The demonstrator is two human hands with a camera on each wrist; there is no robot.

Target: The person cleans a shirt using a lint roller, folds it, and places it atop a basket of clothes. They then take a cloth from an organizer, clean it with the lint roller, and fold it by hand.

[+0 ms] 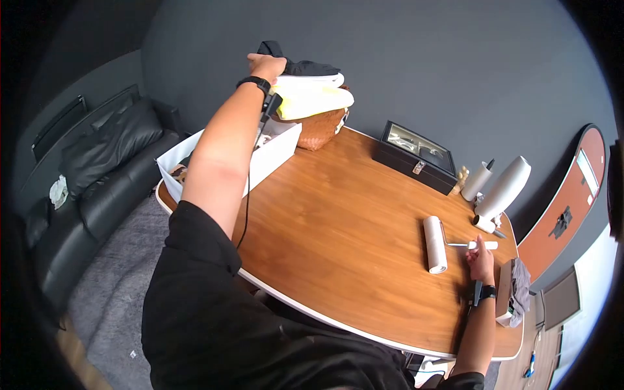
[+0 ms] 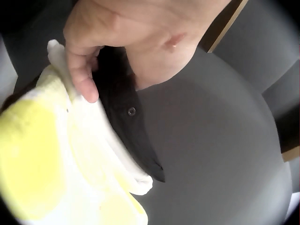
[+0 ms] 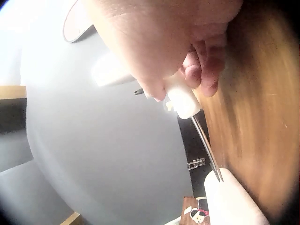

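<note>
At the far left end of the table, my left hand (image 1: pixel 266 67) grips a black garment (image 1: pixel 314 68) with a metal snap showing in the left wrist view. It lies on a pile of white and yellow cloth (image 1: pixel 315 102), above a brown woven basket (image 1: pixel 318 132). In the left wrist view, thumb and fingers close round the black fabric (image 2: pixel 126 110). On the right side, my right hand (image 1: pixel 481 263) holds the white handle (image 3: pixel 185 102) of a lint roller (image 1: pixel 435 246). Its thin metal rod leads to the white roll, which is at the tabletop.
A white open box (image 1: pixel 276 158) stands beside the basket. Along the back are a black lidded case (image 1: pixel 416 158) and a tall white rounded object (image 1: pixel 504 188). A box with grey cloth (image 1: pixel 520 292) sits by the right wrist. A cable (image 1: pixel 246 214) hangs from the left wrist.
</note>
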